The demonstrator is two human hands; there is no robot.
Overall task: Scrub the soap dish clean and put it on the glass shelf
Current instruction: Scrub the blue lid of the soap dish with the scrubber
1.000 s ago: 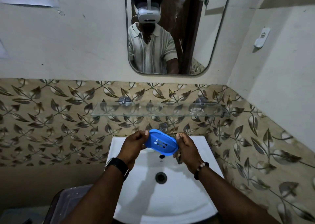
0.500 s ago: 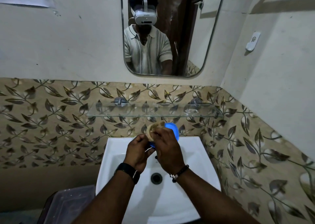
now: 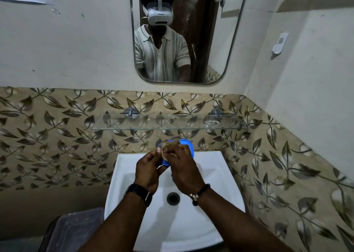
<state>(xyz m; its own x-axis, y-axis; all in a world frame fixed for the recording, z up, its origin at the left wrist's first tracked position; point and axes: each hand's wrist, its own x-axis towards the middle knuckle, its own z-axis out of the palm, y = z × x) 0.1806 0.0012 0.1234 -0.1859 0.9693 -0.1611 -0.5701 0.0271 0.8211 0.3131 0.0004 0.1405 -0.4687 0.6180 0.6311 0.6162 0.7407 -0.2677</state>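
Right grip [image 3: 183,168] moved across onto soap dish [image 3: 188,146], clutching scrubber [image 3: 169,143] against it; left grip [image 3: 148,167] pinches dish's left end; blue edge pokes out beyond fingers, above sink [image 3: 124,175].

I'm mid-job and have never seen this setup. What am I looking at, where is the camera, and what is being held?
No machine: these are a person's two bare hands, filmed by one head-worn camera looking forward and down. The wall mirror reflects that white headset. The left hand has its grip on a blue oval plastic soap dish above the white ceramic sink. The right hand holds a tan fibrous scrub pad against it. The clear glass shelf, the dish's destination, hangs on the wall above.
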